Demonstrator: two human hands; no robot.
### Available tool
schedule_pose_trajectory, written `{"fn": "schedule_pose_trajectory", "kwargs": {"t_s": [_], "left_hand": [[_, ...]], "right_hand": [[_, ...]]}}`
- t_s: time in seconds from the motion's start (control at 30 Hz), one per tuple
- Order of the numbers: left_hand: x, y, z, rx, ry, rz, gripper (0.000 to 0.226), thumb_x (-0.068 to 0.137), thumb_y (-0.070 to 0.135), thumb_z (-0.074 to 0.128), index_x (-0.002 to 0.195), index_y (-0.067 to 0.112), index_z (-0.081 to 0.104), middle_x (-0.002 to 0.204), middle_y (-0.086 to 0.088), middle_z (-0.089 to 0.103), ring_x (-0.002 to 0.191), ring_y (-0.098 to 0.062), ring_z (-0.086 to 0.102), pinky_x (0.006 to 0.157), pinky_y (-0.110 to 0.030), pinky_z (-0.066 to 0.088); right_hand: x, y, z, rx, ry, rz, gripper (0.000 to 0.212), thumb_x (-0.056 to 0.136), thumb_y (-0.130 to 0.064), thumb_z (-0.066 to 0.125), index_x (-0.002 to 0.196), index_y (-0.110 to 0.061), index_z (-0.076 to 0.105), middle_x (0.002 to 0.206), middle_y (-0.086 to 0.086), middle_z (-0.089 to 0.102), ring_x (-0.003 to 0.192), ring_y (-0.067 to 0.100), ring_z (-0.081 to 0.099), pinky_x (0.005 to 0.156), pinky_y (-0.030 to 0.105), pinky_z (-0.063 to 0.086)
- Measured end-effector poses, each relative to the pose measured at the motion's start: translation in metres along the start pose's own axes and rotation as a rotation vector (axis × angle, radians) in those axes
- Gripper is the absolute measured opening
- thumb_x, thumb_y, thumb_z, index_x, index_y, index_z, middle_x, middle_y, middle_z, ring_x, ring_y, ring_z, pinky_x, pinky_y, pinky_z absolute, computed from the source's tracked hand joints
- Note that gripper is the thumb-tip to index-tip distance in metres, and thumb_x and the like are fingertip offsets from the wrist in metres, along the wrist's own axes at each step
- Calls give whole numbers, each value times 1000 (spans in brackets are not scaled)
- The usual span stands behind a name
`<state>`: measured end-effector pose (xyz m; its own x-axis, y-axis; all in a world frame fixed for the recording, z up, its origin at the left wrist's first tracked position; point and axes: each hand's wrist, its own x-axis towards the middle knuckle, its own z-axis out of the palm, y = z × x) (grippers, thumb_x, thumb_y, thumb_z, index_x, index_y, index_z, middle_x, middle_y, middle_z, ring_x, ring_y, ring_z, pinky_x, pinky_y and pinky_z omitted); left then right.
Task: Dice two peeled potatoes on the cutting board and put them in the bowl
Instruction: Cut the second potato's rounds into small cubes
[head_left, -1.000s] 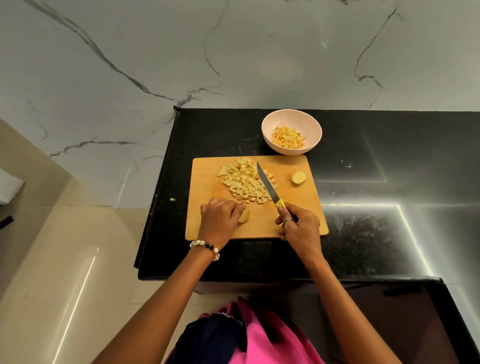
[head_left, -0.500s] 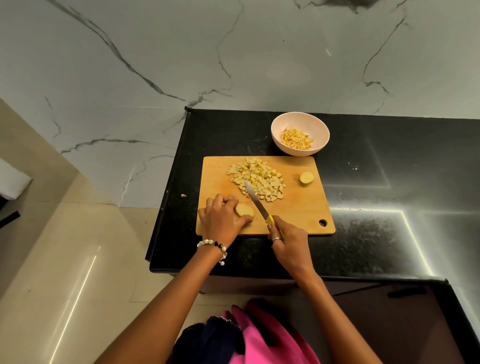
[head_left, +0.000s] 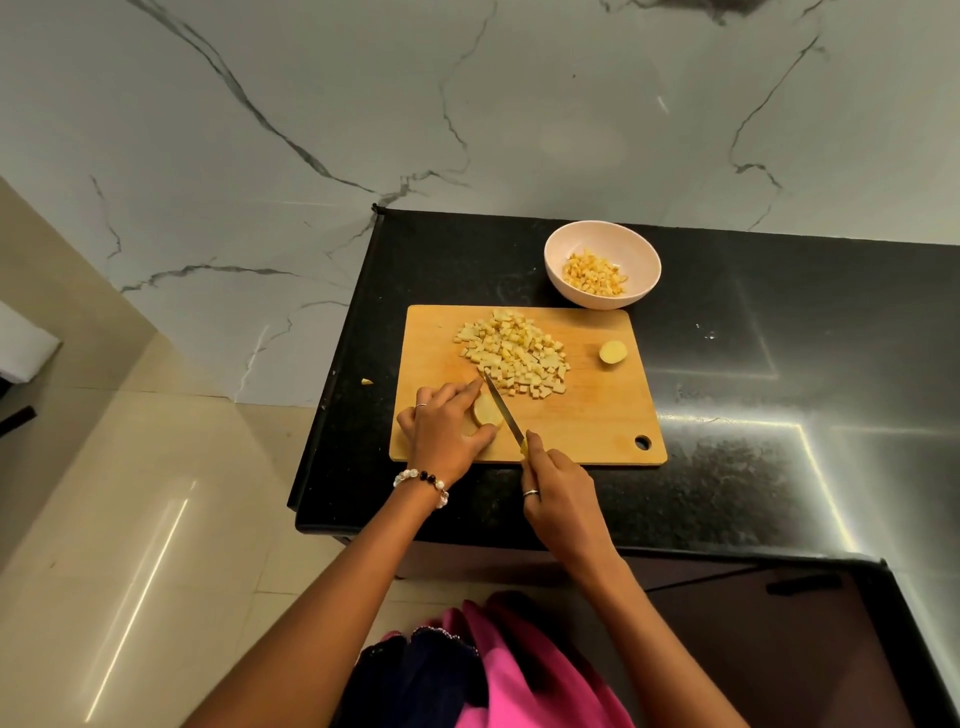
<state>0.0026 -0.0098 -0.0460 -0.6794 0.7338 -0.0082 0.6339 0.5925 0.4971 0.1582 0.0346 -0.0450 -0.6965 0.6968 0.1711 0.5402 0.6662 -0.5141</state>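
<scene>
My left hand (head_left: 447, 426) pins a potato piece (head_left: 485, 410) flat on the cutting board (head_left: 582, 421), near the front-left corner. Fingers are curled over it, thumb on the near side, so the cut face is exposed to the blade. My right hand (head_left: 558, 496) is wrapped round the yellow handle of the knife (head_left: 503, 410). The blade angles away from me and rests against the piece's right side, tip almost at the diced pile (head_left: 514, 351). Probably starting the next slice.

The pile sits mid-board, out of the cutting lane. A small end piece (head_left: 613, 352) is parked at the right edge, apart. The bowl (head_left: 571, 244) is on the desk just behind the board, already holding some dice, so it's a short scrape. Both forearms reach in from below, wrists low.
</scene>
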Motion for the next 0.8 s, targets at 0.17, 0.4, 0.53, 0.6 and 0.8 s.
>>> {"fn": "schedule_pose_trajectory", "kwargs": {"t_s": [0.17, 0.4, 0.53, 0.6, 0.8], "left_hand": [[-3, -5, 4, -35, 30, 20, 63, 78, 51, 65, 137, 44, 42, 134, 17, 51, 118, -11, 37, 89, -31, 19], [1, -6, 2, -115, 47, 6, 75, 75, 48, 70, 141, 45, 35, 121, 26, 58, 114, -8, 39, 83, -28, 17], [-1, -5, 4, -133, 71, 2, 74, 74, 48, 70, 140, 45, 36, 118, 26, 60, 113, -8, 39, 84, -28, 18], [-2, -5, 5, -136, 85, 2, 74, 75, 47, 71, 140, 45, 36, 118, 25, 60, 113, -9, 39, 84, -27, 18], [-2, -7, 5, -160, 81, -4, 73, 74, 47, 72, 139, 45, 38, 117, 26, 60, 110, -8, 40, 86, -27, 20]], "right_hand": [[-3, -5, 5, -94, -17, -6, 45, 77, -7, 56, 118, 10, 58, 70, 16, 60, 45, 31, 53, 35, 33, 40], [11, -10, 11, -210, -109, -24, 55, 67, 3, 70, 119, 12, 57, 65, 18, 59, 39, 31, 48, 35, 29, 29], [9, -8, 13, -301, -112, -46, 68, 53, 5, 80, 117, 13, 58, 62, 17, 58, 35, 28, 46, 38, 26, 22], [-4, -8, 12, -310, -110, -44, 69, 50, 5, 82, 115, 14, 59, 61, 17, 58, 32, 27, 45, 36, 26, 19], [-14, -4, 6, -247, -130, -18, 58, 62, 4, 73, 118, 12, 58, 62, 19, 59, 36, 34, 48, 38, 29, 22]]}}
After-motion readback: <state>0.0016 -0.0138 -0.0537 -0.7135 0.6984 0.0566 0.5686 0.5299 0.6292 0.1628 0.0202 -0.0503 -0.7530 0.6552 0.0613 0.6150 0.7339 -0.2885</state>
